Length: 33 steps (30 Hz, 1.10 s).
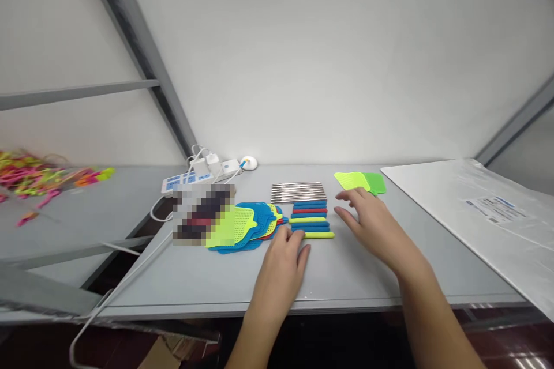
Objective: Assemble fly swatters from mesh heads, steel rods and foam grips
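My left hand (283, 256) rests palm down on the grey table (346, 277), its fingertips touching the near end of a row of coloured sticks (310, 219) in blue, red and yellow-green. Just left of it lies a fanned pile of flat mesh swatter heads (242, 225), blue and yellow-green. My right hand (367, 222) hovers open to the right of the sticks, fingers spread and empty. Beyond its fingertips lie two green swatter heads (361, 181). A bundle of thin metal rods (298, 191) lies behind the sticks.
A white power strip (199, 176) with plugs and cables sits at the back left. A blurred dark object (201, 213) lies beside the swatter pile. A large white sheet in plastic (471, 207) covers the right side. Pink and yellow parts (43, 176) lie heaped on the left table.
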{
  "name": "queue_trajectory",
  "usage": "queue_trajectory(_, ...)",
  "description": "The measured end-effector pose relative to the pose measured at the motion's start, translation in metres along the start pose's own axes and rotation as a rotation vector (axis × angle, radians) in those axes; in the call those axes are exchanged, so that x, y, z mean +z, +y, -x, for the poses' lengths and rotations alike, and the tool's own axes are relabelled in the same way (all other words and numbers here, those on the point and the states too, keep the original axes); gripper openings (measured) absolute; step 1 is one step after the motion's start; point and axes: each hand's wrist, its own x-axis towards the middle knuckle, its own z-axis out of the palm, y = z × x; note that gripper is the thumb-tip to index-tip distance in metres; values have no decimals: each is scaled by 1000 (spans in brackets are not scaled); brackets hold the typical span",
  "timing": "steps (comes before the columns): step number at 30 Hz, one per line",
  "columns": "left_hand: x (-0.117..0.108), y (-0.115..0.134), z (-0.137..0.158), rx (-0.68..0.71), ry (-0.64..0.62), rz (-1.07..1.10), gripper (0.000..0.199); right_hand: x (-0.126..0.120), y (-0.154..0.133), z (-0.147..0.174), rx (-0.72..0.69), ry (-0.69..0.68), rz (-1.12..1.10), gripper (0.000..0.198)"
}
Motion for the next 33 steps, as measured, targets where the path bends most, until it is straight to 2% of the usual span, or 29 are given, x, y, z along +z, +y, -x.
queue_trajectory(3,1,-2,4,6,5,23,17,0,-26,-56,-136,-274,153,26)
queue_trajectory(8,2,-3,9,-29,18,37,12,42,-53,-140,-280,-381,137,25)
queue_trajectory(12,4,-2,10,-68,6,33,10,80,-63,-176,-369,-470,96,21)
queue_trajectory(15,5,-3,10,-95,-9,32,8,95,-64,-188,-404,-527,72,20)
queue_trajectory(19,4,-2,11,-108,-24,47,5,100,-60,-197,-420,-566,67,18)
queue_trajectory(23,2,-2,10,-98,-15,54,16,101,-58,-199,-414,-596,92,15)
queue_trajectory(26,4,-2,9,-99,-10,45,17,104,-59,-197,-400,-603,121,26)
queue_trajectory(28,7,-4,9,-94,-6,41,11,103,-61,-195,-384,-566,136,33)
queue_trajectory(31,10,-6,10,-70,10,49,10,91,-62,-191,-354,-440,129,25)
queue_trajectory(33,10,-7,10,-53,6,60,11,74,-61,-186,-340,-324,102,21)
